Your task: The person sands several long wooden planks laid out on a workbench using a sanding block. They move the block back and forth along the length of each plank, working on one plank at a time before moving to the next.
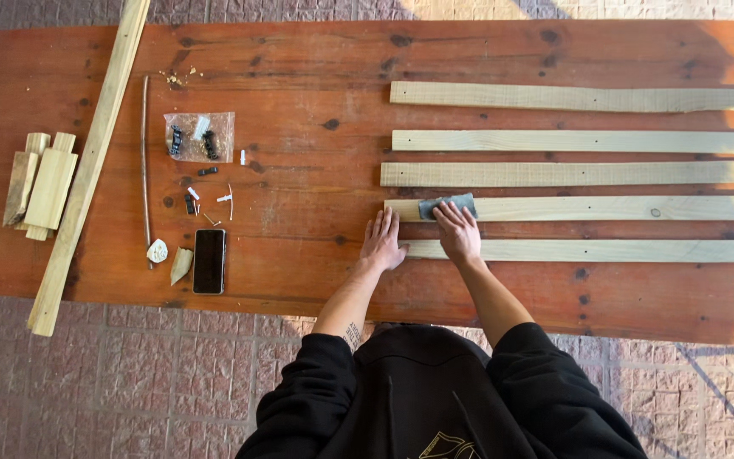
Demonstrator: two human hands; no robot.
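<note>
Several pale wooden slats lie side by side on a reddish wooden table [299, 280]. My right hand [459, 234] presses a grey piece of sandpaper [448, 205] onto the left end of the fourth slat [605, 208]. My left hand [382, 242] lies flat, fingers apart, on the table at the left ends of the fourth and fifth slats, touching the fifth slat [588, 250]. It holds nothing.
A long wooden batten [87, 170] lies along the table's left side, with short wood blocks [40, 187] beside it. A thin stick [144, 161], a clear bag of small parts [200, 136], loose bits, and a black phone [209, 261] lie left of centre.
</note>
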